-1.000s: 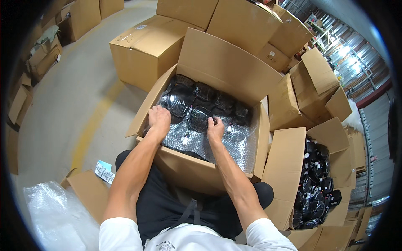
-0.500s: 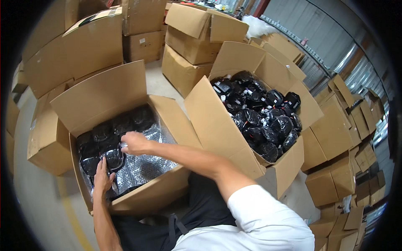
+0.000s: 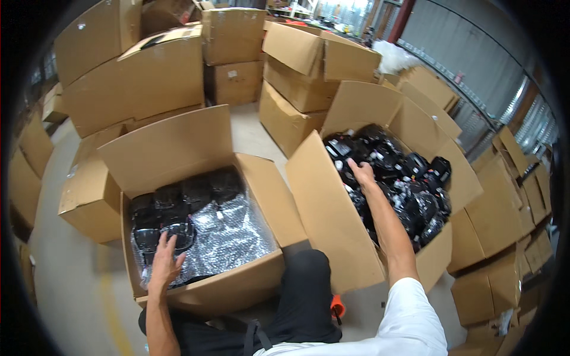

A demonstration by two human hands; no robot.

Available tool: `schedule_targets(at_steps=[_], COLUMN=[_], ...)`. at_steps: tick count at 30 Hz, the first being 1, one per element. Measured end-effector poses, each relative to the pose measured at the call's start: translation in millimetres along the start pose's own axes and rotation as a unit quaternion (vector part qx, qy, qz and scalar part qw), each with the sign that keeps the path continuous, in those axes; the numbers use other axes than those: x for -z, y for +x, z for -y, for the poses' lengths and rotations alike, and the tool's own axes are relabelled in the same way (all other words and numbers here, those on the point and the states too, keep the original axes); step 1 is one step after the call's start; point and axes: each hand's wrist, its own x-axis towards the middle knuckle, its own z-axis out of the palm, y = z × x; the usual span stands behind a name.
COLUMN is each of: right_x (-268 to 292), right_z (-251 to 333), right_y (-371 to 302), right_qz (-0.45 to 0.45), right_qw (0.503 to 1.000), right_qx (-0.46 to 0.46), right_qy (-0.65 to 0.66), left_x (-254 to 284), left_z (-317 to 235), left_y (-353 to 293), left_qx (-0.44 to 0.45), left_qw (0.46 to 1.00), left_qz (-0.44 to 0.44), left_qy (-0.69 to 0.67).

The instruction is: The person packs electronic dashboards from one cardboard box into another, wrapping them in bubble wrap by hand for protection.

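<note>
On the left, an open cardboard box [image 3: 261, 193] holds rows of black, clear-wrapped rounded items [image 3: 178, 233] on a sheet of bubble wrap [image 3: 228, 249]. My left hand [image 3: 166, 264] hovers at the near end of these rows, its fingers apart, holding nothing. A second open box [image 3: 332, 222] to the right is heaped with loose black items in clear plastic [image 3: 409, 199]; their exact kind does not show. Over the left part of that heap, my right hand [image 3: 362, 172] reaches in with its fingers apart. Nothing shows in its grasp, though its fingertips overlap the dark items.
Closed and open cartons [image 3: 133, 86] are stacked behind the left box, and more boxes [image 3: 499, 196] pile up along the right. An orange object [image 3: 338, 307] lies on the floor by my knee. A yellow line [image 3: 110, 302] runs along the floor at left.
My right hand has left the packed items in the left box and moved right, over the heap in the other box. My left hand has stayed near the packed rows. The view has shifted.
</note>
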Motion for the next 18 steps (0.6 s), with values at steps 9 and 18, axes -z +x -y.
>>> schedule_targets(at_steps=[9, 18], right_x=[-24.7, -41.9], right_z=[-40.1, -45.3], right_y=[97.1, 118.1], right_qz=[0.073, 0.024], right_qw=[0.957, 0.934], right_qx=[-0.071, -0.101], right_qy=[0.273, 0.342], left_x=[-18.5, -17.3], left_z=[-26.0, -30.2], left_y=[15.9, 19.4], left_qx=[-0.026, -0.026], left_qw=[1.0, 0.999], left_qz=[0.005, -0.003], left_qy=[0.008, -0.019])
